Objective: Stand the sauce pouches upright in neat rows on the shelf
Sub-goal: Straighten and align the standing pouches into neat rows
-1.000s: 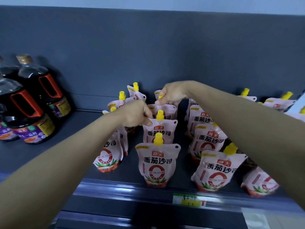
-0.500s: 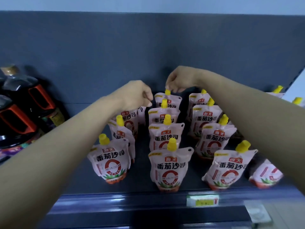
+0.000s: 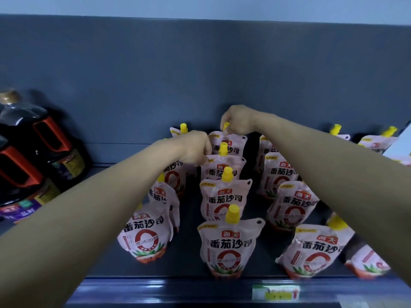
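Several white sauce pouches with yellow caps stand in rows on the dark shelf [image 3: 191,261]. The middle row runs from the front pouch [image 3: 226,247] back to the rearmost pouch [image 3: 231,144]. My right hand [image 3: 239,120] pinches the yellow cap of that rearmost pouch. My left hand [image 3: 195,147] is closed on the top left corner of the second pouch from the back [image 3: 224,167]. A left row [image 3: 144,236] and a right row [image 3: 311,250] stand beside it; my forearms hide parts of both.
Large dark sauce bottles [image 3: 29,156] with orange handles stand at the left. More pouches [image 3: 378,141] lean at the back right. One pouch [image 3: 367,261] lies low at the front right. A price tag [image 3: 275,293] sits on the shelf's front rail.
My left hand has dropped from above the left row onto the corner of a middle-row pouch. My right hand stays pinched on the rearmost cap. The view has shifted a little.
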The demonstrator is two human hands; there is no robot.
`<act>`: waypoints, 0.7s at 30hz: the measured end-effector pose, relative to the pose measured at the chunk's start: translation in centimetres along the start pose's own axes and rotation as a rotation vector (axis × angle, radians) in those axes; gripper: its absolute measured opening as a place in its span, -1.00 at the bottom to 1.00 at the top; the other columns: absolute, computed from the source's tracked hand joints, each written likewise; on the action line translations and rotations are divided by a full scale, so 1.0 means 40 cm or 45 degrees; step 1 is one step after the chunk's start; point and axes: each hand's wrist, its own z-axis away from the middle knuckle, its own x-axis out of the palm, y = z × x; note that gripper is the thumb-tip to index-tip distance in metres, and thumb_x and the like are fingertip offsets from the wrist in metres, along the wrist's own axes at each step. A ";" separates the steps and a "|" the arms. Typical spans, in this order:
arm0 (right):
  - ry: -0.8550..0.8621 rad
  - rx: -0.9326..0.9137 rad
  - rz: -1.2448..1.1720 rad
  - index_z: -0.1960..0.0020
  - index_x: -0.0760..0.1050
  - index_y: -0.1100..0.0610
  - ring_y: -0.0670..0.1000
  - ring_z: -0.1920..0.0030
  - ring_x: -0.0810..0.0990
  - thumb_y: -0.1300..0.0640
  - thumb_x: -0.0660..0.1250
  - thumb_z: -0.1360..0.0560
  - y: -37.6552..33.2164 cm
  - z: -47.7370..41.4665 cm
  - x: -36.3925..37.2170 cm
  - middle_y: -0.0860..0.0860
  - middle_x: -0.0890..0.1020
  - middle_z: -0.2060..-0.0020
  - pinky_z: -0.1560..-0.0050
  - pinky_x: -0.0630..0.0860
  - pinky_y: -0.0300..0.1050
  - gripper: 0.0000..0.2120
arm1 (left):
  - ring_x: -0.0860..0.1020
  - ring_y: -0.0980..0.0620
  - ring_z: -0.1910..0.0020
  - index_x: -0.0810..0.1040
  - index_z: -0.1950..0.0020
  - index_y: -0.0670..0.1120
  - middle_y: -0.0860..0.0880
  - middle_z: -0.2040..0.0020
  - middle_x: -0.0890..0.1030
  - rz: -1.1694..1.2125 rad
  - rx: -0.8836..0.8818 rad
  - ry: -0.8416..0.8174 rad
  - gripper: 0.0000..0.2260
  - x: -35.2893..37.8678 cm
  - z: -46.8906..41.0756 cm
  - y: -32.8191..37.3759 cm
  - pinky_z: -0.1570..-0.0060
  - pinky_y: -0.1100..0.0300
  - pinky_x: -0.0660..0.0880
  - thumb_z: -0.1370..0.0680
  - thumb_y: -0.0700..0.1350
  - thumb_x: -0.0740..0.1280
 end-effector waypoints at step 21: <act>0.134 -0.064 0.021 -0.29 0.49 0.18 0.12 -0.23 0.52 0.21 0.39 -0.47 -0.052 0.018 -0.051 0.11 0.57 -0.24 -0.20 0.44 -0.12 -0.61 | 0.63 -0.04 0.10 0.65 0.07 -0.12 -0.13 0.08 0.69 0.183 0.036 0.134 -0.92 -0.079 0.065 -0.007 0.18 0.36 0.49 -0.46 -0.21 0.40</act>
